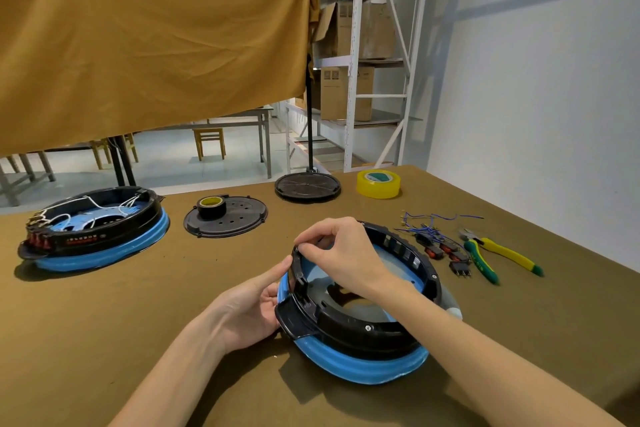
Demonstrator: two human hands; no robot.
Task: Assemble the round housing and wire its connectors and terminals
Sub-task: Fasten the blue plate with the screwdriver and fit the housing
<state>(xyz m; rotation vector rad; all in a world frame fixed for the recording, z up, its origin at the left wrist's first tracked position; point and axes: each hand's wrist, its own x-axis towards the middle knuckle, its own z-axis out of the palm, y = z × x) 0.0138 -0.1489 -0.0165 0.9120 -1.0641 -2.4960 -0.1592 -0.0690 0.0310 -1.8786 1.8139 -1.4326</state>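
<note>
Head view looks down on a brown table (138, 305) with the housing (360, 319) at about 5 o'clock from the middle of the frame: a black ring seated on a blue base, tilted up on its left side. The left hand (256, 305) cups the outside of the rim at the housing's 9 o'clock, thumb stretched up along the black wall, fingers curled against the blue edge, so it grips the housing. The right hand (341, 250) reaches over from 3 o'clock and pinches thumb and forefinger together on the top of the rim at about 10 o'clock; whether some small part sits between those fingertips is too small to tell.

I judge the step to be fitting or seating the black ring, or a small piece on its rim, before any wiring starts: this housing holds no wires. Switches with blue leads (440, 246) lie loose at its 2 o'clock, cutters (498, 253) just beyond.

A wired housing (93, 232) stands at 9 o'clock as a likely pattern, with a cover (227, 220) and black tape (212, 206) beside it, yellow tape (378, 184) at 1 o'clock.

Next, probably, the rim must be pressed home all round while the left hand steadies it, then the switches brought over to the slots at the housing's 1 o'clock.
</note>
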